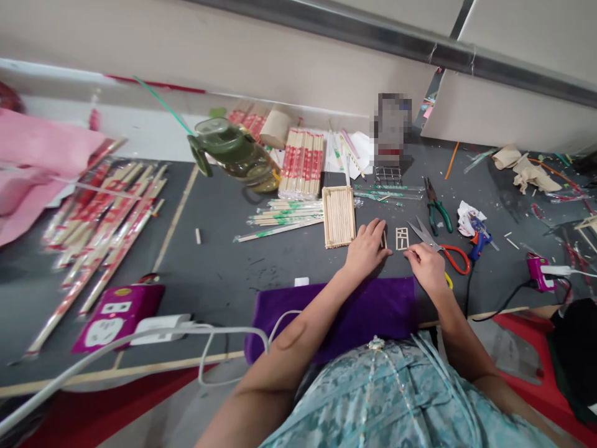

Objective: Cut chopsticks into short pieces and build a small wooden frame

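Note:
My left hand [369,250] rests on the table with its fingers over a small wooden stick piece [384,239], mostly hidden, that shows between fingers and thumb. Just right of it lies a small lattice frame [402,239] of thin wooden sticks, flat on the table. By the frame's lower right corner, my right hand [426,266] has its fingertips pinched together; what is in them is too small to make out. A shallow stick-built panel with raised edges [339,218] lies left of my left hand. Orange-handled scissors [441,246] lie partly behind my right hand.
Green-handled pliers [437,211] and a blue glue gun [479,239] lie to the right. Wrapped chopsticks [302,163], a green-lidded jug [237,152] and a wire stand [388,175] stand behind. A purple cloth [336,311], a magenta power strip [116,314] and white cables [153,336] are nearer.

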Available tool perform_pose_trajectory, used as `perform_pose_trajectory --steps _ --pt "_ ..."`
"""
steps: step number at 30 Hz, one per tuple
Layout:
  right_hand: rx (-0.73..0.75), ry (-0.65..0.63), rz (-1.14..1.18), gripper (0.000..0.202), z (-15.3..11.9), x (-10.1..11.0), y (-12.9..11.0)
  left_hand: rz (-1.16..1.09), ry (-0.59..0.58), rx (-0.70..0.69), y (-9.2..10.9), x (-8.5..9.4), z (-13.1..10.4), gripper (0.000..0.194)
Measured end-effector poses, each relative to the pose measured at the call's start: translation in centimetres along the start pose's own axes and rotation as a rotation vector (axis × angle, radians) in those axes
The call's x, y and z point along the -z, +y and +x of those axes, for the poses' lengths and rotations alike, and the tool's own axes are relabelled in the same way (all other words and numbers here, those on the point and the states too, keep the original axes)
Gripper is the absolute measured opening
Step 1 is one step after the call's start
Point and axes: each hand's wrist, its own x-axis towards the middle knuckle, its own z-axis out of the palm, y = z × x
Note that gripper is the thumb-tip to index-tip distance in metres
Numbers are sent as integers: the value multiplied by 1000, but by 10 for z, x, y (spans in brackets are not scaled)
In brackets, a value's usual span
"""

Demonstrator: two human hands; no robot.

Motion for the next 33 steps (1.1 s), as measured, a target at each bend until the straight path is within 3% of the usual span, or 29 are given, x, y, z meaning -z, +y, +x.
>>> perform_pose_trajectory --steps 9,18,21,28,33 --pt "-20 3 28 20 -8 3 14 -60 -35 -121 -2 -7 -6 29" --pt "49 -50 11 19 -10 0 5 -42 -79 -160 0 -14 -6 18" --pt "76 -100 16 19 -8 -5 -1 -98 -36 -133 -1 -11 -10 24" --pt "93 -153 97 22 -5 -10 -6 -260 167 -36 -11 17 -46 25" --pt "197 -266 15 20 -8 -9 -25 -297 191 -8 -9 19 -78 21"
